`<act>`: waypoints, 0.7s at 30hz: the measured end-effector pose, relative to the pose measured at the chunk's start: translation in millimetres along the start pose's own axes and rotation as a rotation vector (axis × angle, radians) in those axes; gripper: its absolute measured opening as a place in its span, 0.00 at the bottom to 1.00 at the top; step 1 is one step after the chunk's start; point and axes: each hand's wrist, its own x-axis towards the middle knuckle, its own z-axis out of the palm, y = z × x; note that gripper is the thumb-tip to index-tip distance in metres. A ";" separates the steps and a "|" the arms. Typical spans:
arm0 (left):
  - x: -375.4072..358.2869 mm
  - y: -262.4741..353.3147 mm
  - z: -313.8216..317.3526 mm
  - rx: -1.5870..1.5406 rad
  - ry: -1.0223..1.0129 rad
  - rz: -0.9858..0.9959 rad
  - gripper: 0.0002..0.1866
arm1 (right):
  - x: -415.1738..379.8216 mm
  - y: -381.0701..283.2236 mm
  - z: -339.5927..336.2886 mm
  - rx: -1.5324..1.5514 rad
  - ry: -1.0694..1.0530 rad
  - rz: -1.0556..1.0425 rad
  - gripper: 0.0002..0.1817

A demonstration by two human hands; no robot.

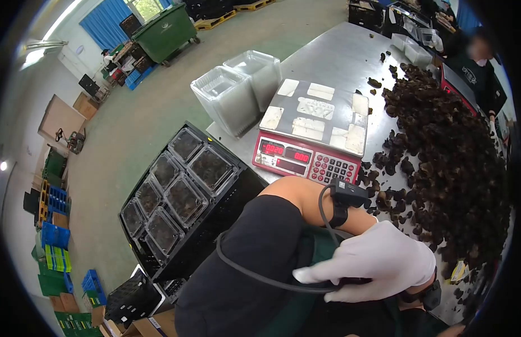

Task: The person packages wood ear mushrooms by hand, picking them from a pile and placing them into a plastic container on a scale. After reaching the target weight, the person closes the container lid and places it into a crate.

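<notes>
My left arm, in a black sleeve, crosses in front of me with a black device [349,194] strapped to its bare forearm. White gloves overlap at the arm's end, and my left hand [409,241] has its fingers hidden there. My right hand [350,267] is also gloved, its visible fingers stretched apart and pointing left. They lie beside a black cable [260,276] that loops across my front and passes behind the glove. Another black device [426,295] sits at my right wrist. Beyond the left forearm stands a red scale [280,160] with lit digits.
A large heap of dark, curled mushroom-like pieces [440,151] covers the right of the metal table [319,56]. Stacked clear tubs [227,98] stand behind the scale. A black crate [201,222] with filled tubs is at left. Another person [477,70] is across the table.
</notes>
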 end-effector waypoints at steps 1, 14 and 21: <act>0.5 0.3 -0.4 -0.001 -0.005 0.004 0.15 | 2.5 -2.0 4.1 -0.064 0.053 -0.035 0.21; 62.5 49.4 -25.3 -0.145 -0.045 0.151 0.15 | 36.1 -18.4 -4.7 -0.153 0.414 -0.259 0.21; 47.2 33.3 -52.0 -0.213 -0.160 0.074 0.15 | 9.8 7.3 -6.0 -0.085 0.492 -0.229 0.14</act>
